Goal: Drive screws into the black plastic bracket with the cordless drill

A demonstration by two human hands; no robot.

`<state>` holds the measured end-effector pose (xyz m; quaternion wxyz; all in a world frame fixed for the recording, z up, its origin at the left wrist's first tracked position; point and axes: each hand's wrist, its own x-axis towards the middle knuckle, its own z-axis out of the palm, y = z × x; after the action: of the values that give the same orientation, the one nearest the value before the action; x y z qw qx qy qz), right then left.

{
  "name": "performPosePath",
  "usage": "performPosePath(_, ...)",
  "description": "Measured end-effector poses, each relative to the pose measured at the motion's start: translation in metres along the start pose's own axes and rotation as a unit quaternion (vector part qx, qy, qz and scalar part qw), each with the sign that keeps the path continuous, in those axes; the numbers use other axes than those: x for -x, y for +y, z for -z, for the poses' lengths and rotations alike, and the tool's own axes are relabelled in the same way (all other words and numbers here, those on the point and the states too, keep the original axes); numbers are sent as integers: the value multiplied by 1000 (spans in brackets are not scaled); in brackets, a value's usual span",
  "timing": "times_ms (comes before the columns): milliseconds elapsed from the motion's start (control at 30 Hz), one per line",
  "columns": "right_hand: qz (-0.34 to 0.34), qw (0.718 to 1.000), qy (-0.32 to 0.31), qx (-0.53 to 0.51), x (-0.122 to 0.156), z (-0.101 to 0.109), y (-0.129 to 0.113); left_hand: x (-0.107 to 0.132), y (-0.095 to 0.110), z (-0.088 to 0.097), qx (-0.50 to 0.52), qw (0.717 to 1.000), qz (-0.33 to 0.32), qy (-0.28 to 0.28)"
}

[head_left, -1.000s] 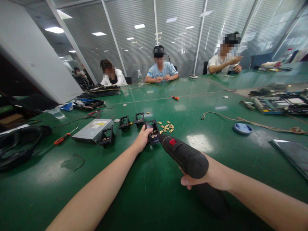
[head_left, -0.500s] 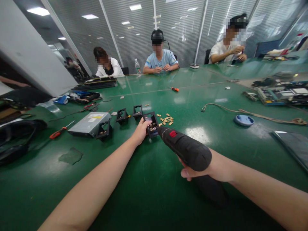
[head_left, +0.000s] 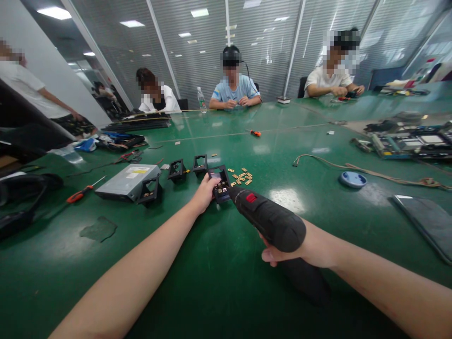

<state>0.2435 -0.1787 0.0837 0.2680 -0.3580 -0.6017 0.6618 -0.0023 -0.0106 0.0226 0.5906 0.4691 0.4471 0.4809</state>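
My left hand (head_left: 206,192) grips the left side of a black plastic socket housing (head_left: 223,197) with small brass-coloured contacts inside. A black cordless drill (head_left: 266,214) with a red switch is in my right hand (head_left: 282,254), its fingers wrapped round the handle. The drill's nose points into the housing; whether the bit touches a screw is too small to tell. Just behind the housing lies a loose group of small brass plates (head_left: 242,177). Further black housings (head_left: 176,170) stand to the left, one of them (head_left: 150,192) against a silver disc drive (head_left: 123,181).
An orange-handled screwdriver (head_left: 80,194) and headphones (head_left: 24,202) lie at left. Another screwdriver (head_left: 254,133) is further back. On the right are a blue round lid (head_left: 353,179), a cable (head_left: 328,162), a dark flat panel (head_left: 423,221) and circuit boards (head_left: 409,141). Several people sit across the green table.
The view has shifted slightly. A standing person has come into view at the far left. My hands, the drill and the housing hold nearly the same pose; the co-worker at right has lowered their hands.
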Motion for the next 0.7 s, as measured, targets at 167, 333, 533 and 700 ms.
performPosePath(167, 5, 1000, -2, -18, -1, -1, 0, -1, 1, 0, 4, 1000, 0, 2)
performPosePath(333, -14, 999, 2, -36, -4, -1, -1, -4, 1, 0, 6, 1000, -8, 1)
performPosePath(533, -2, 999, -2, -35, -4, 2, 4, -8, -1, 2, 13, 1000, -13, -10)
performPosePath(700, -5, 999, 2, -43, -4, 1, 3, -7, -2, 2, 13, 1000, -16, -11)
